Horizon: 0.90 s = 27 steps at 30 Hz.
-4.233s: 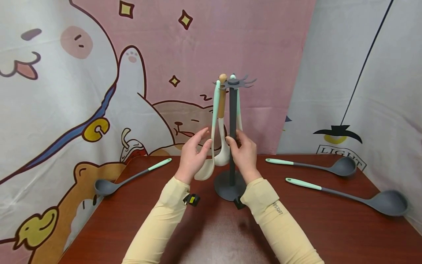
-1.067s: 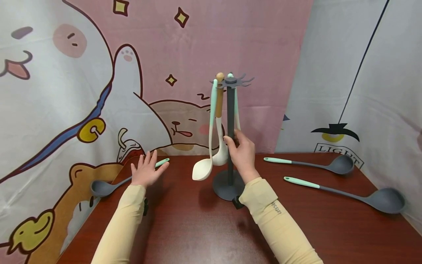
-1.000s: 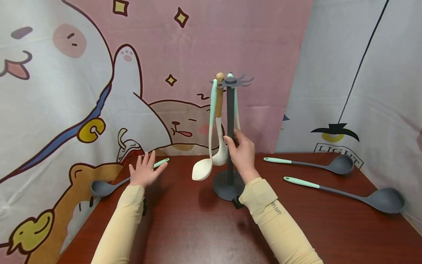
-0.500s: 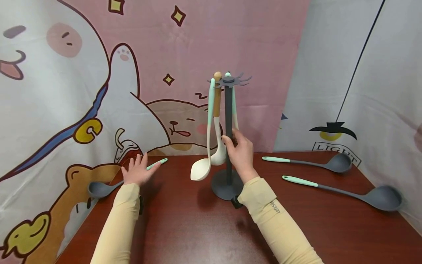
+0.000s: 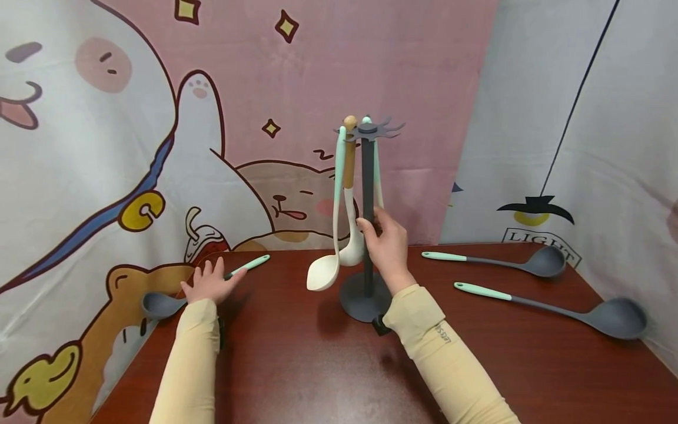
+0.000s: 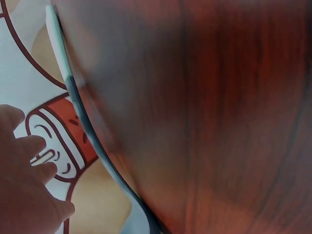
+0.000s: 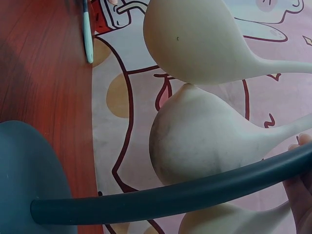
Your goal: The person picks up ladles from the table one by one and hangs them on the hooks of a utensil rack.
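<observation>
My left hand (image 5: 208, 284), fingers spread, is over the middle of a grey ladle (image 5: 256, 262) with a mint handle, hiding part of its shaft. The left wrist view shows that ladle (image 6: 92, 131) beside the fingers, not gripped. My right hand (image 5: 389, 244) grips the pole of a dark grey utensil stand (image 5: 368, 176). From the stand's hooks hang a white ladle (image 5: 323, 272) with a mint handle, a white ladle (image 5: 351, 253) with a wooden handle, and a third mint-handled utensil (image 5: 377, 171), its lower end behind my right hand.
Two more grey ladles with mint handles lie on the table's right side, one farther back (image 5: 545, 262) and a larger one (image 5: 617, 318) nearer. A printed cloth (image 5: 424, 88) hangs behind the brown table (image 5: 296, 365). Hooks on the stand's right side bear nothing.
My left hand has left the hanging white ladle and moved left over the grey ladle, lately shifting a little farther left and lower. My right hand has stayed on the pole.
</observation>
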Motion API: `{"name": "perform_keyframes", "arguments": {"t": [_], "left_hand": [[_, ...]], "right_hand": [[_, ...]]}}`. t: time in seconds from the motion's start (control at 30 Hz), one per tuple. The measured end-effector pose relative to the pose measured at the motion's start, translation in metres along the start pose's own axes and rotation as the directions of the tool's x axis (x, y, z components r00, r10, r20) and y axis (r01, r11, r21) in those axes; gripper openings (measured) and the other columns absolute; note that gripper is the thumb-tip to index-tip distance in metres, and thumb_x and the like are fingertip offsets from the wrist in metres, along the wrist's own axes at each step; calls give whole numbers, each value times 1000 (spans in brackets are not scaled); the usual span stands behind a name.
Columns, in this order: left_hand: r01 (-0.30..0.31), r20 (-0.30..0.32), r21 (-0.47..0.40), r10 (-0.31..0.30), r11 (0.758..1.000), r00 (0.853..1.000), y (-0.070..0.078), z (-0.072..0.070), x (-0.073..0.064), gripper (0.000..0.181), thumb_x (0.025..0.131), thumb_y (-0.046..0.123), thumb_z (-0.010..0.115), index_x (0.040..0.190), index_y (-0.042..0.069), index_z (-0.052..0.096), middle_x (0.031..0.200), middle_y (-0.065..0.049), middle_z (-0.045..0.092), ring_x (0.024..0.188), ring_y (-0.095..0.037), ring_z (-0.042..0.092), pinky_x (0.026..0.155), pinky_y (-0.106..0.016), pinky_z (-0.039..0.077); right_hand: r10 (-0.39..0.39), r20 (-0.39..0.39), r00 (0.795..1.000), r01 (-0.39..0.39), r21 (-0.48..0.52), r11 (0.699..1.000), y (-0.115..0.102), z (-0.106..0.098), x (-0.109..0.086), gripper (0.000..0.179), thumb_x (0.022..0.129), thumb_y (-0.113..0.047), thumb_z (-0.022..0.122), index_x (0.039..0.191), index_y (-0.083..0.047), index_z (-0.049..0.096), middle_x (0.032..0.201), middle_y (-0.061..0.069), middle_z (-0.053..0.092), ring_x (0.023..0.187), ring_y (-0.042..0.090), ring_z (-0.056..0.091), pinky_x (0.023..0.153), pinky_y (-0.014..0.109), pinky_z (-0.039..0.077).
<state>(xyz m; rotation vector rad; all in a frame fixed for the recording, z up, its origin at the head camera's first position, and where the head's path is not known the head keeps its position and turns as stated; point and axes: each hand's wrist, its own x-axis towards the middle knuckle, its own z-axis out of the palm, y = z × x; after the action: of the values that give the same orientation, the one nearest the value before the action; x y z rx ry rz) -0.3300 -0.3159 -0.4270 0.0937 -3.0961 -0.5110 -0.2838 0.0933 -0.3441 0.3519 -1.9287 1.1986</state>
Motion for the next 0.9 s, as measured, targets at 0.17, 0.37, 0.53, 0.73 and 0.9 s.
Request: {"name": "perform_keyframes", "arguments": {"t": [0.17, 0.37, 0.53, 0.73, 0.9], "left_hand": [[5, -9, 2, -5, 1000, 1000, -4, -1, -3, 107, 88, 80, 33, 156, -1, 16, 156, -36, 9, 141, -58, 2, 99, -81, -5], [15, -8, 28, -15, 999, 1000, -13, 2, -2, 111, 85, 84, 35, 154, -2, 21, 154, -38, 12, 139, -59, 5, 99, -81, -2], [11, -1, 40, -11, 999, 1000, -17, 3, -3, 109, 85, 81, 41, 151, -4, 25, 153, -39, 15, 138, -60, 8, 98, -82, 1], [1, 17, 55, -2, 998, 1000, -21, 5, -4, 109, 85, 80, 42, 151, -5, 25, 152, -39, 16, 137, -59, 10, 99, -81, 2], [1, 28, 58, -3, 998, 1000, -22, 8, -4, 109, 86, 79, 43, 151, -7, 25, 153, -39, 16, 138, -58, 11, 101, -80, 5]], "right_hand": [[1, -2, 1000, -1, -2, 1000, 0, 0, 0, 19, 92, -23, 73, 100, -8, 67, 79, 6, 66, 68, 20, 59, 60, 37, 46], [0, -12, 1000, 0, -1, 1000, -1, 0, 0, 18, 91, -22, 74, 100, -7, 67, 79, 6, 67, 69, 20, 61, 60, 37, 47], [5, -5, 1000, -5, 2, 1000, 0, 0, 0, 20, 91, -22, 74, 101, -6, 67, 80, 6, 67, 69, 20, 61, 60, 36, 47], [-11, -11, 1000, 11, 0, 1000, 1, 1, 0, 17, 92, -21, 73, 100, -7, 67, 79, 6, 66, 69, 19, 61, 61, 36, 48], [-6, -11, 1000, 6, -1, 1000, 1, 1, 0, 17, 90, -19, 75, 101, -7, 67, 79, 6, 67, 69, 20, 61, 61, 36, 48]]}}
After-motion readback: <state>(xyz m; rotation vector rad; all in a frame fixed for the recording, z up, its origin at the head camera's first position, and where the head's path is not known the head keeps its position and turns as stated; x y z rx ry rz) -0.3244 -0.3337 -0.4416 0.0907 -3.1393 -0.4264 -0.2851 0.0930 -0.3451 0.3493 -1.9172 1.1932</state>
